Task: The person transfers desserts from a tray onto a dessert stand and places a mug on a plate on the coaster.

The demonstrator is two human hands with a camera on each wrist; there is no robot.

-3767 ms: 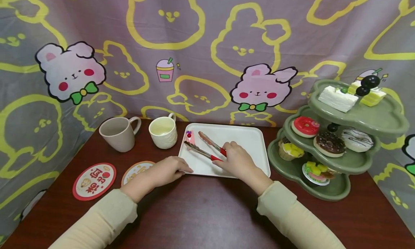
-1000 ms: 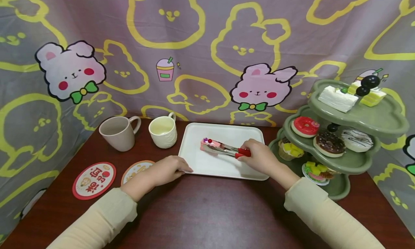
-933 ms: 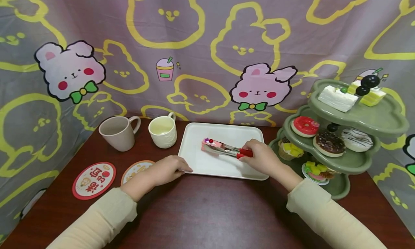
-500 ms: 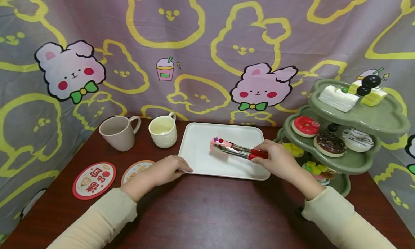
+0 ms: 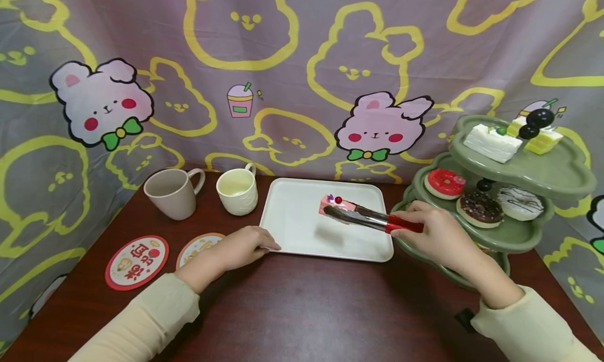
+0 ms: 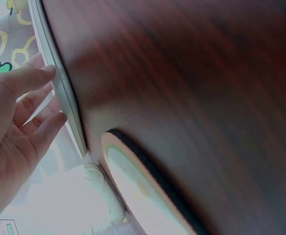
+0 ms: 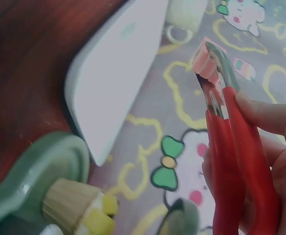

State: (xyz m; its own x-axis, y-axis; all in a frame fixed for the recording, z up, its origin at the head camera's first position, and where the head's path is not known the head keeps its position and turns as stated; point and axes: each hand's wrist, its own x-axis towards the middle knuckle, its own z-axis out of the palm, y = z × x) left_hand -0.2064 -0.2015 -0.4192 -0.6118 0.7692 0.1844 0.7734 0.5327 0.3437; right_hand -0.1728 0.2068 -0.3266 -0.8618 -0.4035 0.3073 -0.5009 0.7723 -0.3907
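Observation:
My right hand (image 5: 436,233) grips red-handled metal tongs (image 5: 373,218). Their tips pinch a pink cake slice (image 5: 329,205) topped with a red berry and purple bits. The slice hangs above the white tray (image 5: 292,226), its shadow falling on the tray below. In the right wrist view, the red handles (image 7: 250,156) lie between thumb and fingers, with the pink slice (image 7: 209,63) between the tips. At the tray's front left edge, my left hand (image 5: 243,249) holds the rim. The left wrist view shows the thumb and fingers (image 6: 50,127) at that rim (image 6: 67,103).
A green three-tier stand (image 5: 528,173) on the right bears white and yellow cakes, several donuts (image 5: 480,209) and a cupcake (image 7: 72,205). A grey mug (image 5: 172,197) and a cream cup (image 5: 237,194) stand on the left. Two round coasters (image 5: 137,262) lie in front of them.
The tongs closed on the cake slice at the tray's left. My right hand has carried it rightward and up off the tray, toward the stand. My left hand has stayed at the rim.

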